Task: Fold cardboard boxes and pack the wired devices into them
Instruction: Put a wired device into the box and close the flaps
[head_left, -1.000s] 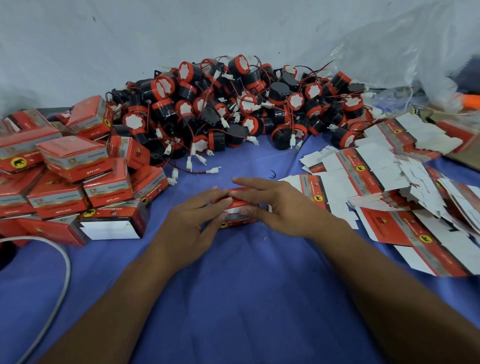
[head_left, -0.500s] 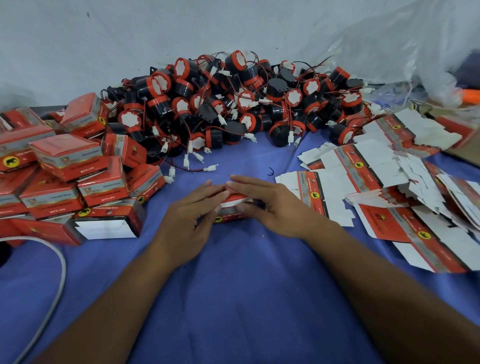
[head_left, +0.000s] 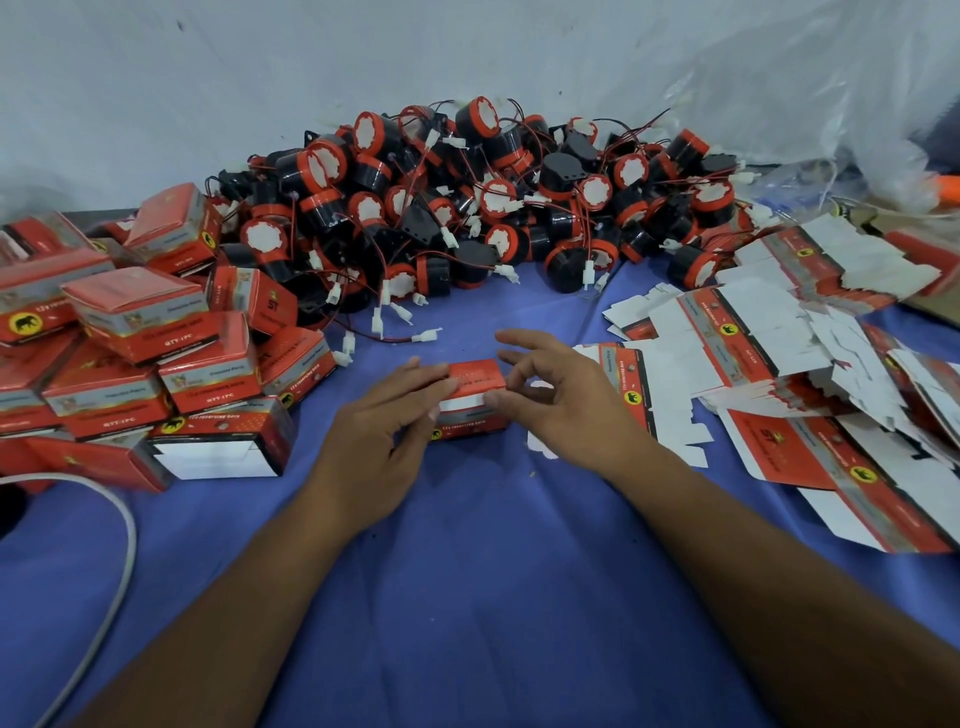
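Note:
A small red cardboard box (head_left: 475, 382) lies on the blue cloth (head_left: 467, 571) between my hands. My left hand (head_left: 374, 436) rests against its left side, straight fingers lying over its top edge. My right hand (head_left: 566, 410) hovers at the box's right end with fingers spread and loosely bent, the thumb near or just touching the box's corner. Behind the box rises a heap of black and red wired devices (head_left: 493, 208) with white connectors. Flat unfolded box blanks (head_left: 753, 353) lie to the right.
Several folded, closed red boxes (head_left: 156, 338) are piled at the left. A grey cable (head_left: 122, 545) curves along the cloth's left edge. Clear plastic sheeting (head_left: 805, 104) hangs at the back right against the white wall.
My right hand has lifted off the top of the box and its fingers have spread apart. My left hand stays against the box, whose red top now shows.

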